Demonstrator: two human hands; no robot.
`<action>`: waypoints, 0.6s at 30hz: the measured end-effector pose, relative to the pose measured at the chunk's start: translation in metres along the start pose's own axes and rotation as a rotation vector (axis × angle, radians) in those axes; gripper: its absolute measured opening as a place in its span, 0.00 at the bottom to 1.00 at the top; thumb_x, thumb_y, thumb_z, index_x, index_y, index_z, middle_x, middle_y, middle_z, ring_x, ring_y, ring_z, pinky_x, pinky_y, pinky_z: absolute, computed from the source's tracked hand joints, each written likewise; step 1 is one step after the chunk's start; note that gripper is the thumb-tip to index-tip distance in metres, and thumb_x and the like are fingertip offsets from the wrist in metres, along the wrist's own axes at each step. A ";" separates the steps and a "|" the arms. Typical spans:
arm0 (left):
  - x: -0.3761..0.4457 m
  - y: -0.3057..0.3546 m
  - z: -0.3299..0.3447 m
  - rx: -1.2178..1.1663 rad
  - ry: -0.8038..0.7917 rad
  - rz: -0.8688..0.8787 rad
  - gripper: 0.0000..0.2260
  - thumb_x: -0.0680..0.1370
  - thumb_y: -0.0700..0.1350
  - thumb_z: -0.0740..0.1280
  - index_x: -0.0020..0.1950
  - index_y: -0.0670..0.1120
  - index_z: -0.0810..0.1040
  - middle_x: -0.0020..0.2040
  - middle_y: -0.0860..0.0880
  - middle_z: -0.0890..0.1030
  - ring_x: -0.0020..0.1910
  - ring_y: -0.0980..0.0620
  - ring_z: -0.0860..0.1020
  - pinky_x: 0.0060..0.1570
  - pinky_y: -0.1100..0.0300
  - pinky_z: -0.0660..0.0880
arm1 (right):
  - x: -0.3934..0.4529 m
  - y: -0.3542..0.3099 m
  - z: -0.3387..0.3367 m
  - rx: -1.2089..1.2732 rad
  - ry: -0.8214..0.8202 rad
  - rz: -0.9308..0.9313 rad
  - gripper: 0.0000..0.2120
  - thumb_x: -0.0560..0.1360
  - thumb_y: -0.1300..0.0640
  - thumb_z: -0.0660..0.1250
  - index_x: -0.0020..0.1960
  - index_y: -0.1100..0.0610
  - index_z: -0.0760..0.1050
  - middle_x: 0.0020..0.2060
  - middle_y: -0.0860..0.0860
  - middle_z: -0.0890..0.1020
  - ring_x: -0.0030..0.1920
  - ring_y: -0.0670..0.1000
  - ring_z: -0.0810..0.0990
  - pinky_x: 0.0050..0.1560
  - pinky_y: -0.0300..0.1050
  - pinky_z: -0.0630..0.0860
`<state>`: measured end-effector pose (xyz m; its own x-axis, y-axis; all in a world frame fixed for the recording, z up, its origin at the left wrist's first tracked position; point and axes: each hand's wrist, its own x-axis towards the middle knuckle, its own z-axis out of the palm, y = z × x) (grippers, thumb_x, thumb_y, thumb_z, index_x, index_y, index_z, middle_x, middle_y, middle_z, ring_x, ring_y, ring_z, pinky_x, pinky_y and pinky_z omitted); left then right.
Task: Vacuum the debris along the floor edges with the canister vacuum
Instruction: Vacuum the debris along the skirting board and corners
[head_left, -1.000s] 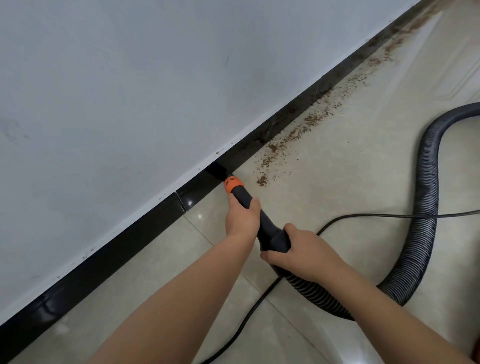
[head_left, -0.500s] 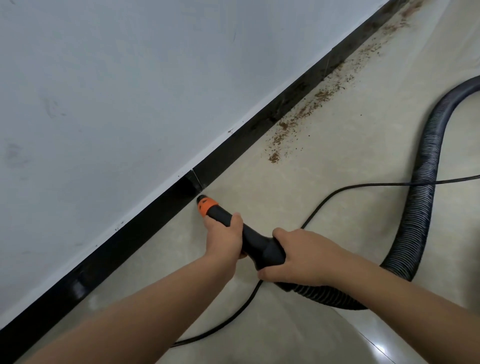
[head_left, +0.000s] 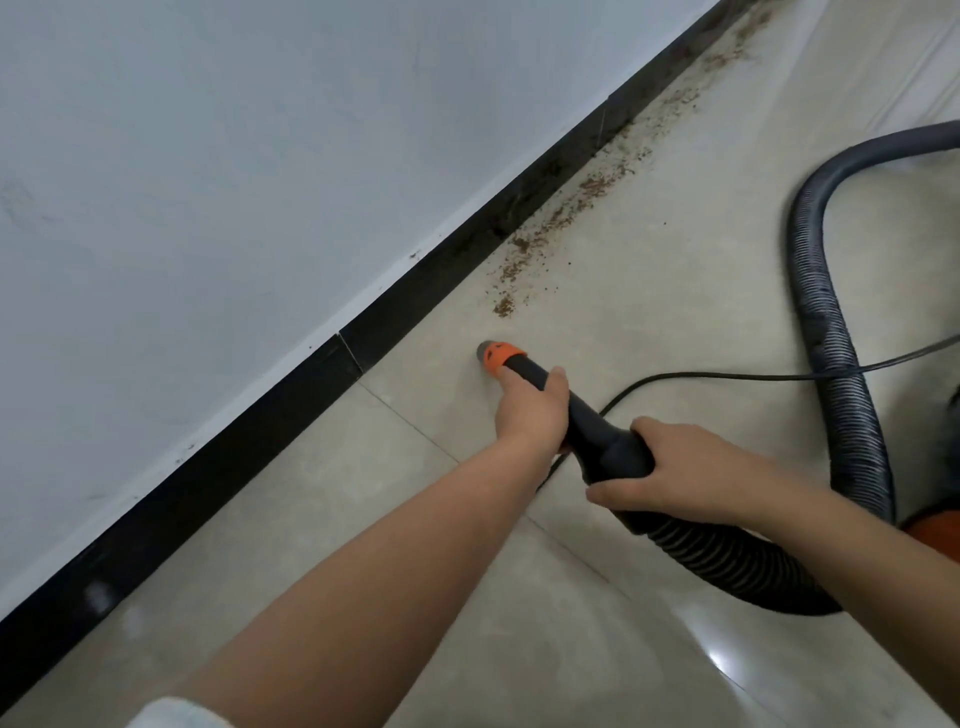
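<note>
A black vacuum nozzle with an orange tip (head_left: 497, 356) lies low over the beige tile floor (head_left: 332, 483), a short way out from the black skirting board (head_left: 291, 410). My left hand (head_left: 531, 410) grips the nozzle just behind the orange tip. My right hand (head_left: 670, 470) grips the thick black handle where the ribbed hose (head_left: 831, 332) begins. A trail of brown debris (head_left: 550, 231) runs along the skirting, starting just beyond the tip and stretching to the upper right.
The ribbed hose loops round on the right toward an orange canister part (head_left: 935, 535) at the frame's edge. A thin black power cord (head_left: 727, 375) crosses the floor under the hose. A pale wall (head_left: 218, 171) stands above the skirting.
The nozzle tip has come away from the skirting joint and shifted right, toward the near end of the debris trail. Both hands keep their grip.
</note>
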<state>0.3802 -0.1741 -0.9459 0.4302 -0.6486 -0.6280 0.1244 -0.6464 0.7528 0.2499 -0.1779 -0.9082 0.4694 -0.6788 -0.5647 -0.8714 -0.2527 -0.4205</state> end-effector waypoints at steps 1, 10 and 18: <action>0.001 0.002 0.007 0.042 -0.009 0.003 0.28 0.81 0.51 0.56 0.77 0.47 0.46 0.65 0.40 0.71 0.59 0.41 0.74 0.50 0.53 0.75 | 0.000 0.005 -0.002 0.009 -0.001 0.019 0.20 0.66 0.38 0.70 0.41 0.49 0.65 0.39 0.44 0.74 0.38 0.41 0.73 0.34 0.35 0.68; 0.039 0.029 0.034 0.148 -0.012 0.036 0.27 0.82 0.51 0.52 0.77 0.48 0.44 0.67 0.39 0.70 0.60 0.39 0.73 0.57 0.47 0.76 | 0.033 0.025 -0.016 0.179 0.072 0.038 0.19 0.65 0.41 0.71 0.44 0.52 0.68 0.41 0.47 0.77 0.40 0.44 0.76 0.40 0.41 0.72; 0.070 0.057 0.020 0.142 0.077 0.012 0.24 0.82 0.50 0.55 0.76 0.48 0.53 0.66 0.40 0.69 0.61 0.39 0.73 0.46 0.49 0.76 | 0.072 0.010 -0.031 0.228 0.060 -0.026 0.19 0.66 0.39 0.70 0.41 0.51 0.66 0.39 0.46 0.74 0.38 0.45 0.74 0.36 0.41 0.70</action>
<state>0.3994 -0.2639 -0.9508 0.4985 -0.6278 -0.5979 -0.0068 -0.6925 0.7214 0.2710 -0.2504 -0.9311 0.4759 -0.7154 -0.5116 -0.8014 -0.1130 -0.5874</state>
